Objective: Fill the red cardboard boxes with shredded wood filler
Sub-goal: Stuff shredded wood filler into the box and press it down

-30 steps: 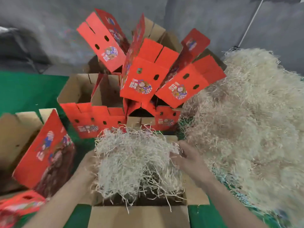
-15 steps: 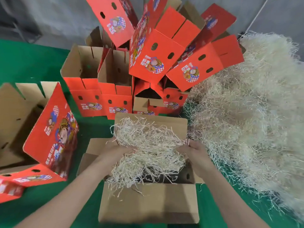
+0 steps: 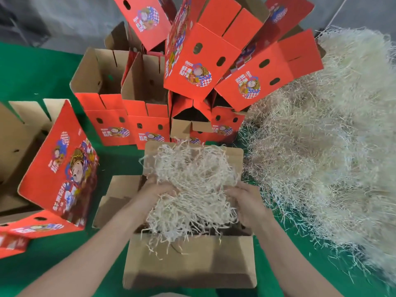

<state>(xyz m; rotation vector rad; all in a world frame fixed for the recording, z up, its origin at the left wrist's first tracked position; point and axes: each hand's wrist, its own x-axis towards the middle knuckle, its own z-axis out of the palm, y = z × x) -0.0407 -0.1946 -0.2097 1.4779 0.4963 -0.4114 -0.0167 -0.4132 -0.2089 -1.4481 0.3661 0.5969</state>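
Observation:
An open cardboard box (image 3: pixel 188 262) stands right in front of me on the green floor, its brown flaps spread out. A bundle of shredded wood filler (image 3: pixel 192 185) sits in its mouth and spills over the near rim. My left hand (image 3: pixel 154 191) grips the bundle's left side, fingers sunk into the strands. My right hand (image 3: pixel 246 202) holds the right side of the bundle, fingers curled into it. Both hands are down at the box opening.
A large heap of loose filler (image 3: pixel 325 133) covers the floor to the right. Several empty red boxes (image 3: pixel 128 116) stand and lean in a pile just behind. Another red box (image 3: pixel 60 166) lies on its side at the left. Green floor shows at the lower left.
The bundle has come down from above the box into its opening, both hands lowering with it and closing in on its sides. The camera view has tilted downward.

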